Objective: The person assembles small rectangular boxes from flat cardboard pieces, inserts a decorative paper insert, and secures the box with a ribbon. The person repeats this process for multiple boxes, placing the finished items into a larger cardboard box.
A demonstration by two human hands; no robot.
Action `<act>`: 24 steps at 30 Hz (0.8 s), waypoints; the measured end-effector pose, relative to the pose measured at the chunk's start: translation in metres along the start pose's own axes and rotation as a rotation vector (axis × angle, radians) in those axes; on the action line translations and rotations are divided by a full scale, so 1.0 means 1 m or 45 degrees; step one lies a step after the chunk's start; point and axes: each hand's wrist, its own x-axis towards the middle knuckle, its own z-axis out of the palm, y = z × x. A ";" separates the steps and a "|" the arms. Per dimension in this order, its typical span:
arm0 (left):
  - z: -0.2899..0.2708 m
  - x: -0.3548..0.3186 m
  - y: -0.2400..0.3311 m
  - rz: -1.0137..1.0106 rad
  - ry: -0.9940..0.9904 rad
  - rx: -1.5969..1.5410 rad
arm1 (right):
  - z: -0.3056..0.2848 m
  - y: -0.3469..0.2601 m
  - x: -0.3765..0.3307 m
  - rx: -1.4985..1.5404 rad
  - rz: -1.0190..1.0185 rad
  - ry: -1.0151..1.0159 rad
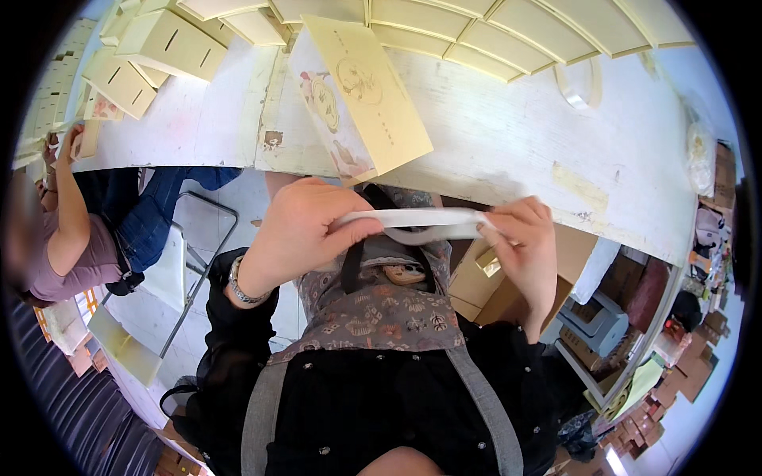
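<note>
A white strip (425,216), like tape or ribbon, is stretched level between my hands in front of my apron. Below its top length hangs a second, slack length, forming a loop. Its left end is pinched between the thumb and fingers of my left hand (298,226). My right hand (521,236) pinches the other end, with its fingers slightly blurred. Just beyond the strip, a pale yellow box (377,95) with a printed emblem and a patterned side lies tilted on the white table (492,131), its near corner reaching the table edge.
Flat cream box panels (492,47) line the table's far side. Several yellow boxes (171,44) are stacked at the far left, near a seated co-worker (79,222). A cardboard carton (508,293) and a blue-grey device (595,321) sit under the table's right part.
</note>
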 end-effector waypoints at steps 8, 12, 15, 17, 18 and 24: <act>-0.028 0.007 0.013 0.139 -0.027 0.336 | 0.053 -0.056 0.013 0.923 -0.074 -0.114; -0.084 0.045 -0.048 0.011 0.590 0.378 | 0.060 -0.054 0.014 1.151 0.126 -0.266; -0.063 0.055 -0.080 -0.032 0.552 0.045 | 0.082 -0.067 0.020 1.339 -0.168 -0.027; -0.042 0.054 -0.080 -0.225 0.586 -0.159 | 0.074 -0.069 0.013 1.841 0.280 -0.215; -0.032 0.046 -0.070 -0.322 0.669 -0.216 | 0.077 -0.063 0.012 1.836 0.228 -0.074; 0.004 -0.004 -0.015 -0.307 0.822 -0.033 | 0.078 -0.023 0.003 1.655 0.505 0.397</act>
